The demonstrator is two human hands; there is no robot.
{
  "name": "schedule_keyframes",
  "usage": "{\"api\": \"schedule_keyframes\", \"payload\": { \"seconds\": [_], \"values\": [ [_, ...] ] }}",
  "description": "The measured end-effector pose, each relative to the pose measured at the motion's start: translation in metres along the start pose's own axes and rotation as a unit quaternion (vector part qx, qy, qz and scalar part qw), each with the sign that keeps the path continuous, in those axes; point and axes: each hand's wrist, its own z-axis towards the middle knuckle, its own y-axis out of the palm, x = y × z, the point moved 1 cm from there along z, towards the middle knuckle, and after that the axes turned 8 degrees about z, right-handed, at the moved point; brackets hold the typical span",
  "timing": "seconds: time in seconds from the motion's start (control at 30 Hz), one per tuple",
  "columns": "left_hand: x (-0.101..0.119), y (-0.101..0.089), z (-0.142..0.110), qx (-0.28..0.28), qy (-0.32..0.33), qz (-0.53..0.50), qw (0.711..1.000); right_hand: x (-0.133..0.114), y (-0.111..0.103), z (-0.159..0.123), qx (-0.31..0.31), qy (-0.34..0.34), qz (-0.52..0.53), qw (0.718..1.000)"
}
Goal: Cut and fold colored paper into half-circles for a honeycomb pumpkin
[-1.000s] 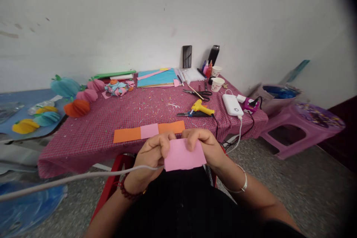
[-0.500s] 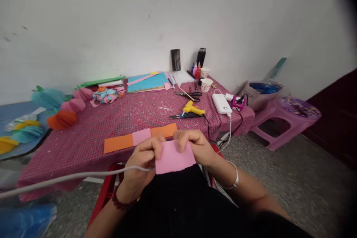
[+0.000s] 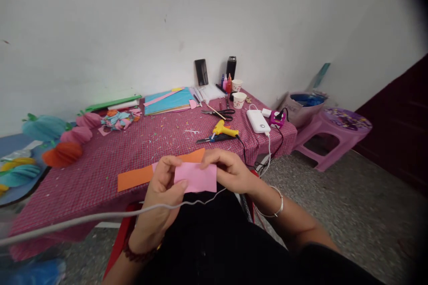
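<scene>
A small pink paper rectangle is held up between both hands, just in front of the table's near edge. My left hand pinches its left end, with the thumb on the near face. At the upper right corner, my right hand grips the sheet between thumb and fingers. Behind the hands, orange paper pieces lie along the table edge with a pink piece between them, partly covered by my left hand. A white cable runs across my left wrist and below the paper.
On the checked tablecloth lie a yellow glue gun, scissors and a white power bank. Paper cups stand behind. Paper pumpkins sit at left, blue sheets at the back, a pink stool at right.
The pink paper has been turned more level and raised slightly, and my left thumb now lies on its near face. The view has shifted a little to the right.
</scene>
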Motion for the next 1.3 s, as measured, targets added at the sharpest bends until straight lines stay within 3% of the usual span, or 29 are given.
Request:
{"api": "schedule_keyframes", "payload": {
  "seconds": [0.2, 0.4, 0.57, 0.73, 0.83, 0.93, 1.07, 1.17, 1.3],
  "values": [
    [0.000, 0.001, 0.000, -0.011, 0.000, 0.005, 1.000, -0.002, -0.002, -0.001, -0.001, 0.043, 0.075, 0.996],
    [0.000, -0.004, -0.005, -0.019, 0.127, 0.133, 0.983, -0.001, -0.006, 0.001, 0.004, 0.101, 0.147, 0.984],
    [-0.004, -0.005, -0.005, -0.029, 0.117, 0.167, 0.979, -0.008, 0.002, 0.001, -0.041, 0.106, 0.021, 0.993],
    [-0.011, -0.002, -0.003, -0.024, 0.051, 0.146, 0.988, -0.008, 0.008, 0.001, -0.019, 0.068, -0.119, 0.990],
    [-0.008, 0.000, -0.003, -0.031, 0.036, 0.212, 0.976, -0.010, 0.009, 0.001, -0.055, 0.055, -0.164, 0.983],
    [-0.003, -0.001, -0.006, -0.096, 0.019, 0.340, 0.935, -0.011, 0.009, -0.005, -0.112, 0.055, -0.175, 0.977],
    [-0.004, -0.002, -0.008, -0.257, 0.018, 0.427, 0.867, -0.013, 0.009, -0.024, -0.159, 0.087, -0.176, 0.968],
    [-0.009, 0.001, -0.008, -0.353, 0.082, 0.412, 0.836, -0.020, 0.009, -0.039, -0.182, 0.117, -0.163, 0.963],
    [-0.011, 0.003, -0.010, -0.409, 0.175, 0.396, 0.803, -0.033, 0.010, -0.049, -0.214, 0.146, -0.168, 0.951]
  ]
}}
